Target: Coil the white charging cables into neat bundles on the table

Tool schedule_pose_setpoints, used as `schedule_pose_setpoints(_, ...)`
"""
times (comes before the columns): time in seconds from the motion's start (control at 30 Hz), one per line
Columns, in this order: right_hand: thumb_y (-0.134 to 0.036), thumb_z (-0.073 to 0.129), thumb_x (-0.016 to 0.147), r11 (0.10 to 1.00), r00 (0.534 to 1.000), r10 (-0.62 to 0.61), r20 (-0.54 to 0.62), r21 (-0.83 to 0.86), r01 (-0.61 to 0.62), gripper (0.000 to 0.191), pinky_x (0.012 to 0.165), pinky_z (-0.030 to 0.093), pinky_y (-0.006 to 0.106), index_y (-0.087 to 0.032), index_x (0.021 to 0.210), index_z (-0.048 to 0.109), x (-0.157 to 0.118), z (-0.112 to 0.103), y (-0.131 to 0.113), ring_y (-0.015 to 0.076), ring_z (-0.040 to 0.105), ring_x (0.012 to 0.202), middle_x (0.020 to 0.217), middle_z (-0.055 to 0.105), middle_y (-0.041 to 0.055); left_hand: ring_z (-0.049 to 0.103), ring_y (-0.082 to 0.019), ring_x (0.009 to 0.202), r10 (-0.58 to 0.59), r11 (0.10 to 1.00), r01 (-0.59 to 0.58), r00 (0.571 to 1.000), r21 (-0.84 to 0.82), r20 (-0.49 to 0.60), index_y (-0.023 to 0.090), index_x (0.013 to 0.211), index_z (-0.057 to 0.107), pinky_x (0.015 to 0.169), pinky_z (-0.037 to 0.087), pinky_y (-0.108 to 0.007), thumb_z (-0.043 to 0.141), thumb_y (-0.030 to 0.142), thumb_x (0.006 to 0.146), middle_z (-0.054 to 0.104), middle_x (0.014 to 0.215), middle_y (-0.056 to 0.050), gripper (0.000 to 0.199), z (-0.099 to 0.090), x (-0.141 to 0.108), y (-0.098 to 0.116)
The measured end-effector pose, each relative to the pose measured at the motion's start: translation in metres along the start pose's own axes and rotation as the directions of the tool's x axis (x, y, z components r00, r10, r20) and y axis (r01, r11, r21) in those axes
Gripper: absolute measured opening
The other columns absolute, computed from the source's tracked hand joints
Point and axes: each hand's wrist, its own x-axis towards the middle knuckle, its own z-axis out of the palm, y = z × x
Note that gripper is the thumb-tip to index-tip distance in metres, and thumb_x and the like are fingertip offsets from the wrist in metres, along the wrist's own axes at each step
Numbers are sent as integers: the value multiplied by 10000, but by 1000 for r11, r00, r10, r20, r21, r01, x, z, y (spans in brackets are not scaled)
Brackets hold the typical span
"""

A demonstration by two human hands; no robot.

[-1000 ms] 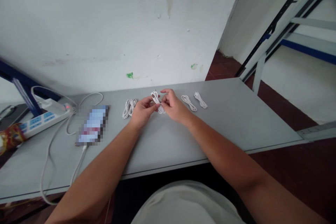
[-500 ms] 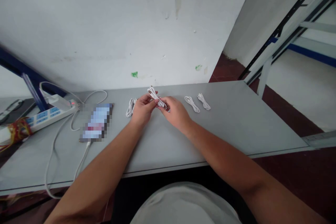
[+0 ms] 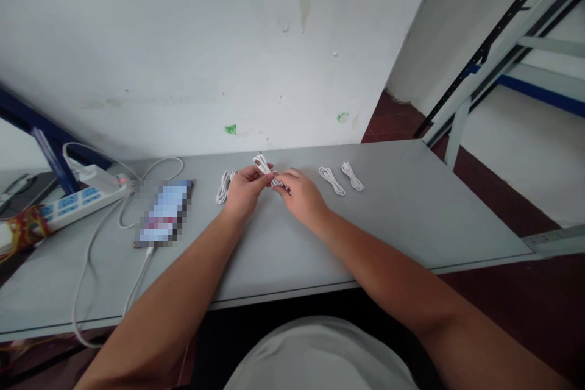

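Note:
My left hand (image 3: pixel 244 191) and my right hand (image 3: pixel 301 198) meet above the grey table (image 3: pixel 365 225), both pinching a coiled white cable (image 3: pixel 264 166). A thin dark strip, perhaps a twist tie (image 3: pixel 285 189), shows at my right fingertips. Just left of my left hand lies another white cable coil (image 3: pixel 223 187). To the right of my right hand rest two more coils (image 3: pixel 331 181) (image 3: pixel 351 176), apart from each other.
A pixelated phone (image 3: pixel 163 213) lies left on the table, its white charging cable (image 3: pixel 137 283) trailing forward. Beyond it stands a white power strip (image 3: pixel 82 207) with a plugged-in charger and a bundle of rubber bands (image 3: pixel 27 225). A white wall (image 3: pixel 228 42) rises behind the table.
My hands have drawn in slightly, and the dark strip now shows at my right fingertips. The coil stays between my hands. The other coils stay in place.

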Motion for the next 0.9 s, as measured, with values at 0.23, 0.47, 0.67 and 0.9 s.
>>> schedule_pose_setpoints(0.23, -317, 543, 923, 996, 993, 59, -100, 74, -52, 191, 767, 469, 297, -205, 1048, 634, 5, -22, -2, 170, 585, 877, 988, 611, 67, 639, -156, 720, 27, 999, -27, 1000, 31, 4, 151, 973, 734, 712, 507, -302, 808, 297, 650, 708, 806, -51, 362, 0, -1, 1)
schedule_pose_setpoints(0.47, -267, 521, 941, 982, 973, -180, 141, -32, 186, 160, 829, 415, 318, -234, 1027, 651, 12, -38, 10, 182, 562, 910, 975, 643, 43, 642, -174, 798, 16, 995, -32, 985, 90, 169, 165, 1010, 740, 738, 506, -308, 799, 317, 678, 725, 906, -70, 370, -5, -1, 3)
schedule_pose_setpoints(0.67, -338, 467, 970, 976, 974, -179, 140, -101, 194, 231, 798, 389, 315, -221, 951, 665, 11, -37, 11, 185, 538, 871, 928, 638, 50, 629, -160, 740, -14, 992, -18, 969, 128, 248, 161, 991, 745, 693, 501, -295, 797, 355, 678, 723, 874, -72, 371, -7, 2, 1)
schedule_pose_setpoints(0.9, -290, 438, 973, 936, 953, -214, 214, -233, 262, 245, 782, 374, 327, -220, 940, 670, 13, -43, 11, 201, 495, 869, 904, 624, 59, 621, -162, 712, -18, 996, -4, 969, 85, 248, 184, 962, 756, 669, 515, -306, 806, 343, 657, 710, 834, -66, 347, -7, 3, -3)
